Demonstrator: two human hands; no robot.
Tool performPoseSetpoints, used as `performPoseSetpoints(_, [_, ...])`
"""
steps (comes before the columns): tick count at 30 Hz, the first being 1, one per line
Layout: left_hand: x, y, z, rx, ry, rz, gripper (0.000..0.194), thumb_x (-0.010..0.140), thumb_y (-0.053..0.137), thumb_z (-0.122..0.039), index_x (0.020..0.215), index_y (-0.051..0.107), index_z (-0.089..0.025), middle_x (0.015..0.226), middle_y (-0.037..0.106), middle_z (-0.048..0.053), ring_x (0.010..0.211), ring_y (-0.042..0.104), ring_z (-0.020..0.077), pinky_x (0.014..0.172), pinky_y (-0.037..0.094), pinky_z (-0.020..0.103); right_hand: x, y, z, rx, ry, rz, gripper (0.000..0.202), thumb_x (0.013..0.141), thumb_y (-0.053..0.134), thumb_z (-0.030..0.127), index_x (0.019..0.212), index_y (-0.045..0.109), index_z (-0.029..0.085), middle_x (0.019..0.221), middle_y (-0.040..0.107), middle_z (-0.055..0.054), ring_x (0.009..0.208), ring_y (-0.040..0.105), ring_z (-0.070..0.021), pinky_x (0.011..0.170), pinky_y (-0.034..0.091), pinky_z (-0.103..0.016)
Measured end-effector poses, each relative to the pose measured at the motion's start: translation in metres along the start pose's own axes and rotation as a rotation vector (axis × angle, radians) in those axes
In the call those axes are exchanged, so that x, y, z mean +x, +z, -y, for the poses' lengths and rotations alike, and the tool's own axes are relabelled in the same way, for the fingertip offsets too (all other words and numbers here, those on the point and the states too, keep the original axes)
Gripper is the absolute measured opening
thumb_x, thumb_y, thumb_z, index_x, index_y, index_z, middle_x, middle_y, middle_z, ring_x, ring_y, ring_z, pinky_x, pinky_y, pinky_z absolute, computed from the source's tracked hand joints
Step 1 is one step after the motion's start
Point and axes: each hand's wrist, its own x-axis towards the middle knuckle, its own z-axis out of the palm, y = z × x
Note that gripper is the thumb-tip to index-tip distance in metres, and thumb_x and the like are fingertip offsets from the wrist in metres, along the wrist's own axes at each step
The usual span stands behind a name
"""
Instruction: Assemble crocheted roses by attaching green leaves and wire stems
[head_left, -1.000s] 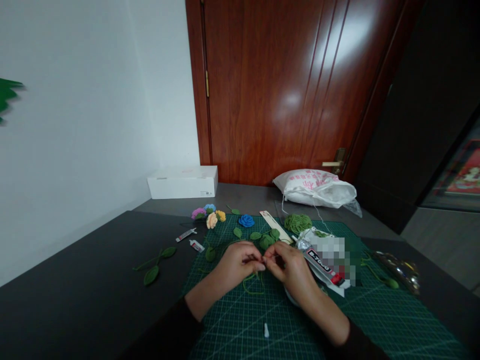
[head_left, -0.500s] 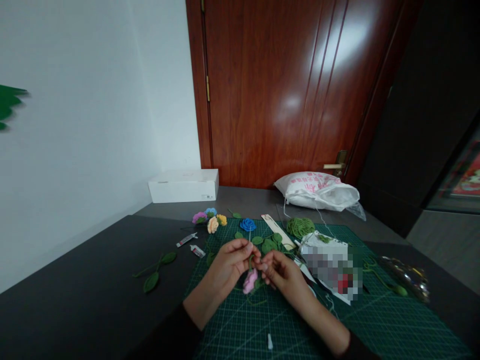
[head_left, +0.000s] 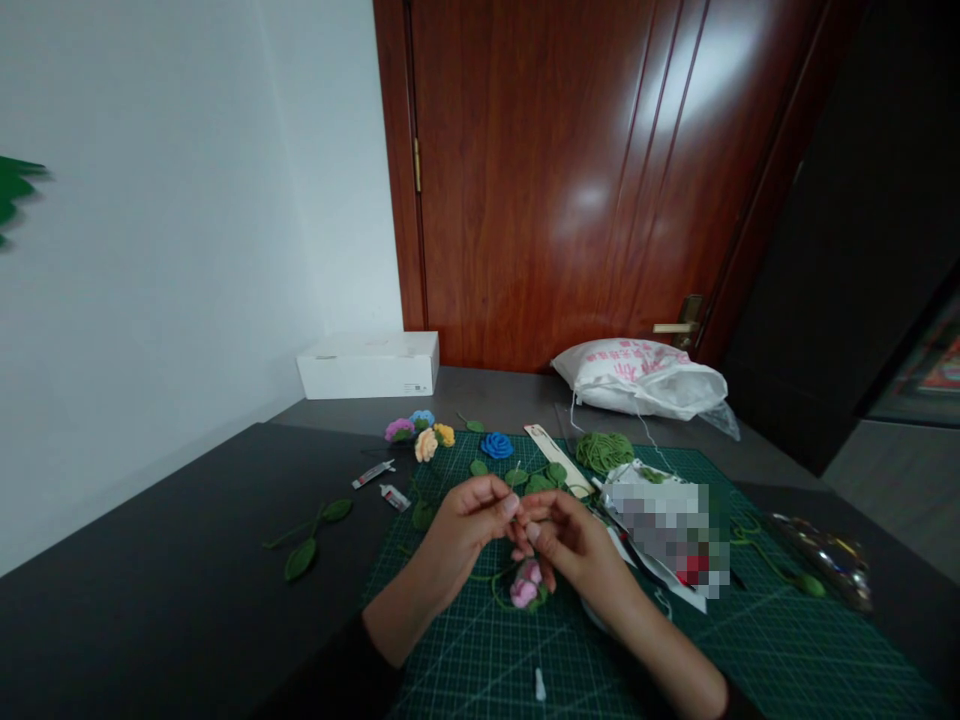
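Note:
My left hand point(head_left: 469, 525) is closed in a pinch, with a thin pale tip just above its fingertips; it looks like the stem of a pink crochet flower point(head_left: 526, 585). My right hand point(head_left: 574, 545) meets it from the right, fingers curled and touching the left fingertips. The flower hangs head down below the right fingers, with a bit of green at its base. Most of the stem is hidden by my fingers. Behind the hands lie green crochet leaves point(head_left: 538, 482) and a blue crochet rose point(head_left: 496, 445).
A green cutting mat point(head_left: 472, 650) covers the middle. Several crochet flowers point(head_left: 425, 445), glue tubes point(head_left: 394, 498) and a leaf sprig point(head_left: 301, 558) lie left. Green yarn point(head_left: 604, 452), a pale ruler point(head_left: 559, 460) and a package point(head_left: 660, 530) lie right. A small white cap point(head_left: 540, 685) is in front.
The pink flower has shifted right and slightly down, now hanging under my right fingers. The hands have drawn closer together, and less of the pale tip shows above my left fingers.

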Motion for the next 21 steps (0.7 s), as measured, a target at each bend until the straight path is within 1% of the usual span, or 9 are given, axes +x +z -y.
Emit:
performPoseSetpoints(3, [0.001, -0.001, 0.000, 0.006, 0.023, 0.014, 0.021, 0.082, 0.071, -0.030, 0.074, 0.063, -0.012, 0.067, 0.066, 0.005, 0.059, 0.063, 0.0160, 0.062, 0.052, 0.031, -0.002, -0.001, 0.000, -0.125, -0.010, 0.006, 0.036, 0.083, 0.066, 0.054, 0.084, 0.059, 0.019, 0.069, 0.062, 0.000, 0.050, 0.055, -0.0109, 0.043, 0.040, -0.021])
performPoseSetpoints(7, [0.002, -0.003, -0.004, -0.049, 0.024, -0.015, 0.021, 0.082, 0.070, -0.030, 0.073, 0.064, -0.012, 0.067, 0.064, 0.004, 0.062, 0.061, 0.0160, 0.061, 0.053, 0.031, -0.002, -0.006, -0.002, -0.245, -0.073, -0.064, 0.036, 0.085, 0.063, 0.053, 0.076, 0.060, 0.019, 0.070, 0.062, -0.002, 0.061, 0.058, -0.0141, 0.057, 0.046, -0.026])
performPoseSetpoints(10, [0.002, -0.003, -0.005, -0.077, 0.037, -0.055, 0.018, 0.081, 0.070, -0.026, 0.072, 0.063, -0.013, 0.070, 0.063, 0.004, 0.063, 0.060, 0.0156, 0.060, 0.054, 0.030, -0.001, -0.007, -0.005, -0.260, -0.079, -0.120, 0.037, 0.085, 0.061, 0.055, 0.075, 0.059, 0.019, 0.066, 0.060, -0.001, 0.059, 0.056, -0.0139, 0.053, 0.045, -0.025])
performPoseSetpoints(12, [0.002, -0.003, -0.004, -0.079, 0.041, -0.059, 0.016, 0.081, 0.069, -0.024, 0.072, 0.063, -0.013, 0.070, 0.062, 0.004, 0.062, 0.060, 0.0150, 0.059, 0.054, 0.029, -0.001, -0.008, -0.005, -0.231, -0.035, -0.112, 0.037, 0.085, 0.061, 0.056, 0.081, 0.058, 0.020, 0.068, 0.060, -0.001, 0.055, 0.055, -0.0132, 0.044, 0.043, -0.023])
performPoseSetpoints(14, [0.002, -0.003, -0.002, -0.062, 0.038, -0.042, 0.016, 0.082, 0.068, -0.025, 0.073, 0.063, -0.012, 0.068, 0.062, 0.004, 0.061, 0.060, 0.0149, 0.057, 0.053, 0.029, -0.001, -0.007, -0.003, -0.181, 0.006, -0.100, 0.039, 0.083, 0.063, 0.056, 0.095, 0.056, 0.020, 0.085, 0.064, -0.005, 0.056, 0.059, -0.0136, 0.036, 0.040, -0.020])
performPoseSetpoints(16, [0.002, -0.003, 0.000, -0.022, 0.043, -0.022, 0.017, 0.083, 0.068, -0.026, 0.073, 0.062, -0.012, 0.066, 0.063, 0.003, 0.058, 0.060, 0.0147, 0.056, 0.052, 0.028, -0.002, -0.006, 0.001, -0.150, 0.011, -0.102, 0.046, 0.080, 0.067, 0.053, 0.110, 0.051, 0.022, 0.103, 0.064, -0.009, 0.059, 0.062, -0.0136, 0.032, 0.040, -0.018])
performPoseSetpoints(17, [0.002, -0.002, 0.002, 0.005, 0.047, -0.012, 0.018, 0.083, 0.068, -0.027, 0.073, 0.062, -0.013, 0.065, 0.063, 0.003, 0.056, 0.060, 0.0146, 0.056, 0.052, 0.028, -0.003, -0.006, 0.003, -0.142, 0.005, -0.087, 0.048, 0.080, 0.068, 0.052, 0.113, 0.050, 0.022, 0.106, 0.063, -0.010, 0.057, 0.063, -0.0128, 0.032, 0.041, -0.018])
performPoseSetpoints(18, [0.001, -0.002, 0.003, 0.035, 0.051, -0.004, 0.019, 0.083, 0.068, -0.027, 0.073, 0.061, -0.013, 0.065, 0.064, 0.003, 0.055, 0.060, 0.0144, 0.055, 0.051, 0.028, -0.003, -0.005, 0.005, -0.133, 0.002, -0.051, 0.046, 0.081, 0.067, 0.051, 0.113, 0.050, 0.022, 0.104, 0.064, -0.009, 0.054, 0.062, -0.0115, 0.031, 0.040, -0.017])
performPoseSetpoints(21, [-0.001, 0.001, 0.003, 0.101, 0.059, 0.008, 0.020, 0.083, 0.069, -0.028, 0.073, 0.061, -0.013, 0.065, 0.065, 0.003, 0.053, 0.062, 0.0140, 0.056, 0.050, 0.027, -0.003, -0.006, 0.006, -0.076, 0.019, 0.087, 0.036, 0.085, 0.063, 0.051, 0.101, 0.054, 0.020, 0.083, 0.067, -0.004, 0.046, 0.058, -0.0098, 0.032, 0.035, -0.017])
